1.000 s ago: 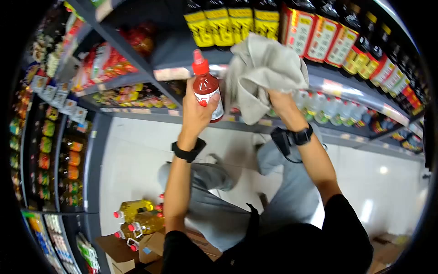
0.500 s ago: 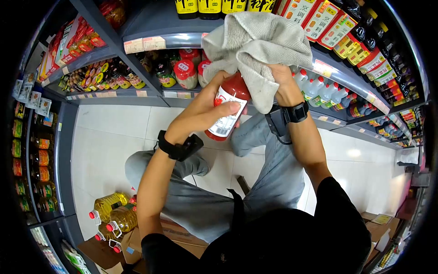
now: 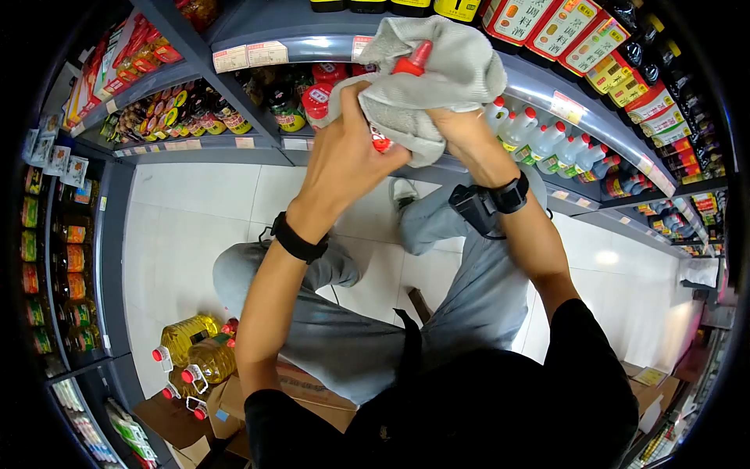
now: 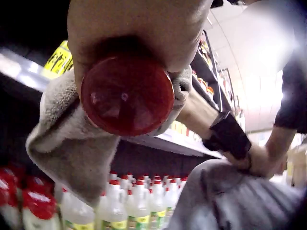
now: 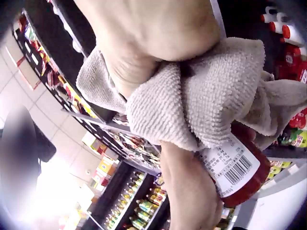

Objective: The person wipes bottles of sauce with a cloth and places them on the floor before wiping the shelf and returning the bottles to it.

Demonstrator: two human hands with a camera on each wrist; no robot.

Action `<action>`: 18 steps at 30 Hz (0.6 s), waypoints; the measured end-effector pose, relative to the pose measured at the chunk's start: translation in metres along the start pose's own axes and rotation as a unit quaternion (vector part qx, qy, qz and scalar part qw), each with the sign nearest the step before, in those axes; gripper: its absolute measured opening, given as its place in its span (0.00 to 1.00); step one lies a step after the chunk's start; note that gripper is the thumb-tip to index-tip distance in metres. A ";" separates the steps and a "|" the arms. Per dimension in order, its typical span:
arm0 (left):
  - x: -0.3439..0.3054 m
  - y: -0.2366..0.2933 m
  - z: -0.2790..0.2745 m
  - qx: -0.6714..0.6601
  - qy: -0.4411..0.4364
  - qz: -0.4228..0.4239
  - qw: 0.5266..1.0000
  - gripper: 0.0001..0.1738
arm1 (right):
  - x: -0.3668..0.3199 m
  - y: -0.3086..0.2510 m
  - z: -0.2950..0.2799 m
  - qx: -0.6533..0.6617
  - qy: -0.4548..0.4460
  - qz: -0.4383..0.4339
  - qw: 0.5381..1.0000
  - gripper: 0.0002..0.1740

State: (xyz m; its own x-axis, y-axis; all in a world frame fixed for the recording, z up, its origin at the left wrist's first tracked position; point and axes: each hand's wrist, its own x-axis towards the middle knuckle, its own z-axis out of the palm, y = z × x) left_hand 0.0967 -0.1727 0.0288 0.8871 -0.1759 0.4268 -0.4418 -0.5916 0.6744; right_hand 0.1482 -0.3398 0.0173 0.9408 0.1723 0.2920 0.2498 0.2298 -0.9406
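My left hand (image 3: pixel 344 160) grips a red sauce bottle round its lower body. In the left wrist view the round red base of the bottle (image 4: pixel 127 96) faces the camera. Its white label with a barcode (image 5: pixel 232 167) shows in the right wrist view. A grey ribbed cloth (image 3: pixel 430 90) wraps the upper part of the bottle, and the red nozzle cap (image 3: pixel 414 59) pokes out above it. My right hand (image 3: pixel 465 141) holds the cloth against the bottle, its fingers hidden in the folds.
Shelves stand close in front, with boxed bottles (image 3: pixel 519 23) above and red-capped clear bottles (image 3: pixel 558 148) below. Red-lidded jars (image 3: pixel 316 102) sit behind the left hand. Oil jugs (image 3: pixel 211 359) and an open carton (image 3: pixel 234 406) are on the floor at lower left.
The bottle has swung up from a label-out tilt so its cap now shows through the cloth. The left hand has turned and lifted, while the cloth has folded round the bottle's top.
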 end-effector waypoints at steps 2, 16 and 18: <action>-0.001 -0.003 0.006 -0.124 -0.018 0.040 0.991 0.39 | 0.010 0.010 -0.030 0.006 -0.010 0.046 0.999 0.33; 0.007 0.004 0.007 -0.085 0.029 0.053 0.995 0.33 | -0.003 -0.016 -0.007 -0.056 -0.030 -0.012 0.998 0.27; 0.005 0.009 0.007 -0.075 0.052 -0.038 0.995 0.34 | -0.006 -0.013 0.009 -0.049 -0.007 -0.019 0.999 0.27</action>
State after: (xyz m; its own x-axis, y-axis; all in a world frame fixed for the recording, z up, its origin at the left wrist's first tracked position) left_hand 0.0986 -0.1844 0.0325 0.9035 -0.0475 0.4259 -0.3957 -0.4739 0.7867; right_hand 0.1375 -0.3352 0.0294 0.9269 0.1788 0.3300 0.3075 0.1425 -0.9408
